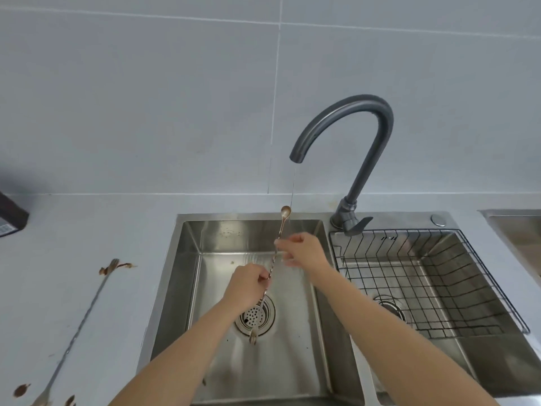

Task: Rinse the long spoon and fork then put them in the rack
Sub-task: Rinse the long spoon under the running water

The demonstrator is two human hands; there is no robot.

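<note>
Step in hand: rinsing the first of the two pieces. I held the long spoon (272,263) upright over the left basin (187,259), its bowl raised to the thin stream (292,186) that fell from the faucet (385,124). The stream met the bowl at, or just beside, its right edge; exact contact could not be made out. The lower end, which appeared forked, hung above the drain strainer (257,315).

Grip: my left hand (248,284) pinched the twisted shaft near its middle, fingers curled around it. My right hand (301,250) pinched the shaft higher up, below the bowl, between fingertips and thumb. That hand was slightly blurred.

Outstanding: a second long utensil (85,317) lay on the counter to the left, well apart from the sink, with brown residue at its tined end and brown spots (22,389) near its other end. The rack (409,230) sat in the right basin and held nothing that I could see.

Assessment: the task was in its early part. The next move called for turning the shaft so the water reached both faces of the bowl, then bringing the lower end under the stream before any transfer to the rack.
</note>
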